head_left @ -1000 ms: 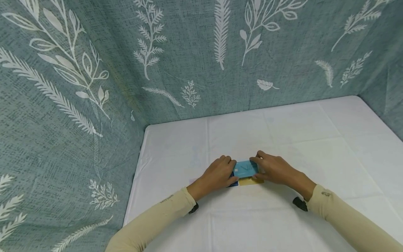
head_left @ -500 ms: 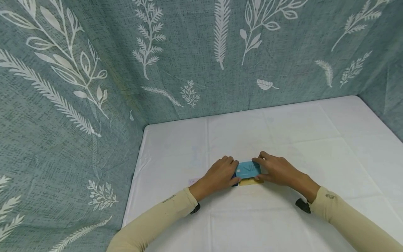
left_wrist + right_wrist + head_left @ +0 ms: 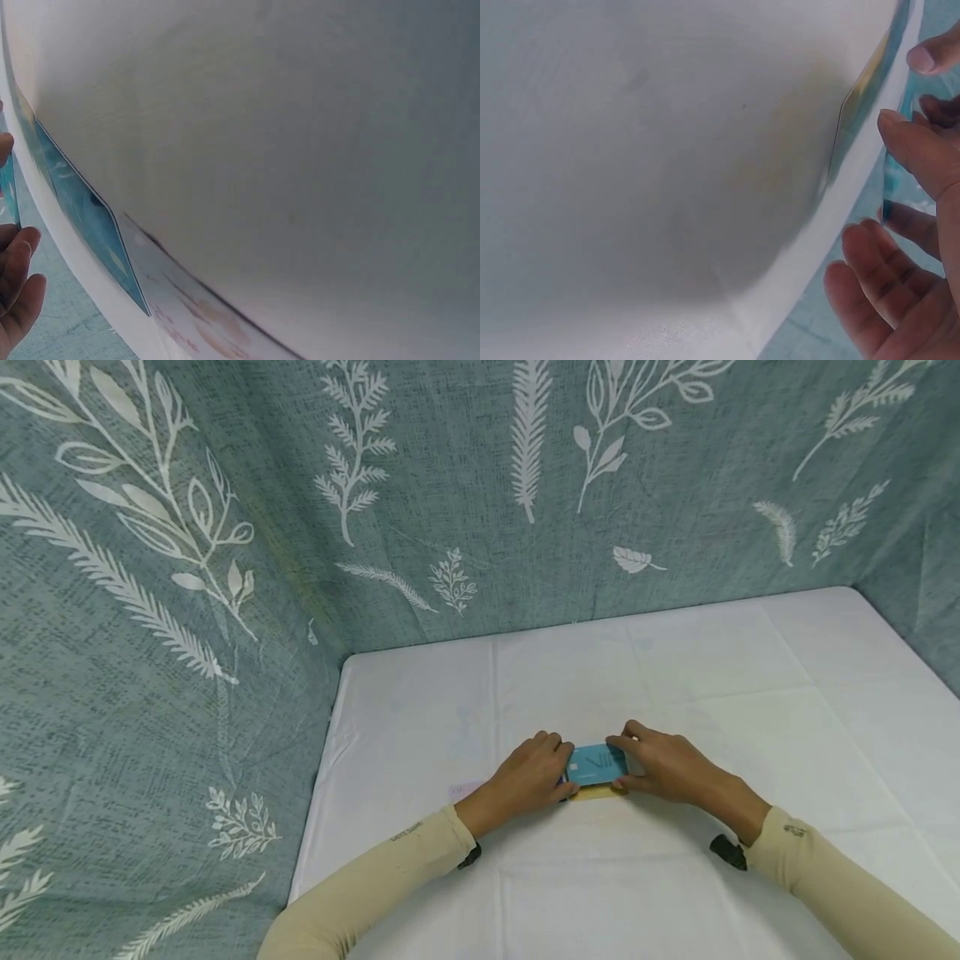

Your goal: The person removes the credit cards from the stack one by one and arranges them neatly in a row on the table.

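Observation:
A light blue bank card (image 3: 597,765) is held level between my two hands, close over the table. My left hand (image 3: 528,772) pinches its left end, thumb at the near corner and fingers at the far one. At the right end my right hand (image 3: 663,764) grips it the same way; its thumb and fingers (image 3: 907,150) show at the edge of the right wrist view. Below lie a yellow card (image 3: 596,792), a dark blue card (image 3: 86,214) mostly hidden by my left hand in the head view, and a pale pink card (image 3: 461,791) partly behind my left wrist.
A white cloth (image 3: 585,885) with fold creases covers the table. Green-blue curtains (image 3: 480,510) with white leaf prints hang at the back and sides. Dark wrist cameras (image 3: 727,852) sit under both sleeves.
Both hands have slid slightly to the right, carrying the light blue card along. More of the pink card shows on the left, and less of the dark blue card.

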Tool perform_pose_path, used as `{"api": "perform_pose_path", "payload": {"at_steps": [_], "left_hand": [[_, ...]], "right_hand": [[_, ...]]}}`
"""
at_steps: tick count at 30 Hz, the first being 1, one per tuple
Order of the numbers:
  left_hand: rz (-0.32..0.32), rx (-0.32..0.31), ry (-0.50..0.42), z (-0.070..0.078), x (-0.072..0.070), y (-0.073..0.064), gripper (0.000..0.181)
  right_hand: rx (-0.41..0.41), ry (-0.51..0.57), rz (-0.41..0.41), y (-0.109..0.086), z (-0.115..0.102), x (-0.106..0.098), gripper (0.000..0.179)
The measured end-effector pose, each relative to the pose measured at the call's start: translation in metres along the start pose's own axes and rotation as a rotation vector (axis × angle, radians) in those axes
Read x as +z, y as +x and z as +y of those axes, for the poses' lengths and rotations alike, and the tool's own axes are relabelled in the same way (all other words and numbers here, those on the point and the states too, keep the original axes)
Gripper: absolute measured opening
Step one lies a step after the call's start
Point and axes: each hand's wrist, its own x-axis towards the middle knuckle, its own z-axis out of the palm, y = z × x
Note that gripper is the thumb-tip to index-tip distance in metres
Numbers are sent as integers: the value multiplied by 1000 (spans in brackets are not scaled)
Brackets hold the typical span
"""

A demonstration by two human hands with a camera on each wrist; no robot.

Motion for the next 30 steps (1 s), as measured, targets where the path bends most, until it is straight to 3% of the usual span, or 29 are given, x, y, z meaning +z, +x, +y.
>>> {"api": "perform_pose_path", "payload": {"at_steps": [30], "left_hand": [[0, 30, -18, 12, 4, 5, 53]], "right_hand": [[1, -8, 32, -17, 4, -3, 61]]}}
